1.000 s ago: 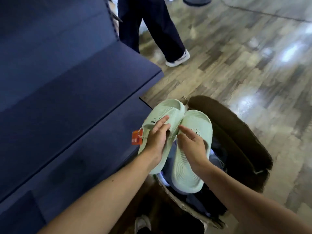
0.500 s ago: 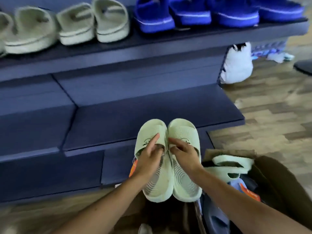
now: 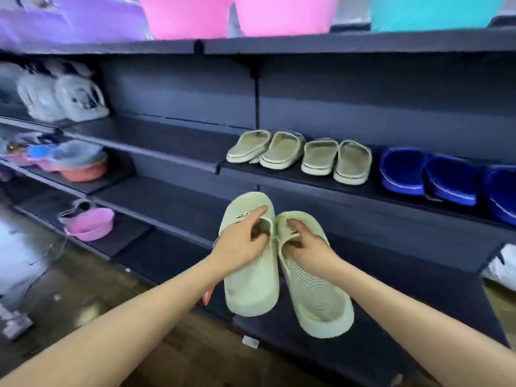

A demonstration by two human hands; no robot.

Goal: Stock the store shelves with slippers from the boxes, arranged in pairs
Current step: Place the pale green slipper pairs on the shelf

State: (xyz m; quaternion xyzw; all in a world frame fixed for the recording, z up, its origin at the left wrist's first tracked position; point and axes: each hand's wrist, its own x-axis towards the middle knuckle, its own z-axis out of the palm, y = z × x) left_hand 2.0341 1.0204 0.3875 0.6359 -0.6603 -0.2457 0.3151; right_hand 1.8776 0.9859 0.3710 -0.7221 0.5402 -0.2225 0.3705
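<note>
A: Nearest cam, what's up w/ the hands?
B: Left hand point(image 3: 242, 248) is clamped on the left green slipper point(image 3: 250, 277), fingers curled into the strap opening, thumb on top of the strap. Right hand point(image 3: 308, 248) grips the right green slipper point(image 3: 317, 300) the same way, at its strap.
A: Slippers vs hands?
B: Toes point away from the person, heels hang down below the wrists. The two touch at the inner edges near the straps, w/ the heels splayed apart. Both held in the air, in front of the lower dark shelves point(image 3: 173, 202), not resting on anything. Orange tag point(image 3: 208, 296) peeks out below the left wrist.
A: Further back?
B: On the shelf above and behind: two beige slipper pairs point(image 3: 300, 155) side by side, then blue slippers point(image 3: 435, 175) to the right. Left side has a pink basin point(image 3: 90, 224) and bagged goods point(image 3: 60, 93), blurry. Top shelf: pink tubs point(image 3: 231, 15), a teal one point(image 3: 430, 12).
</note>
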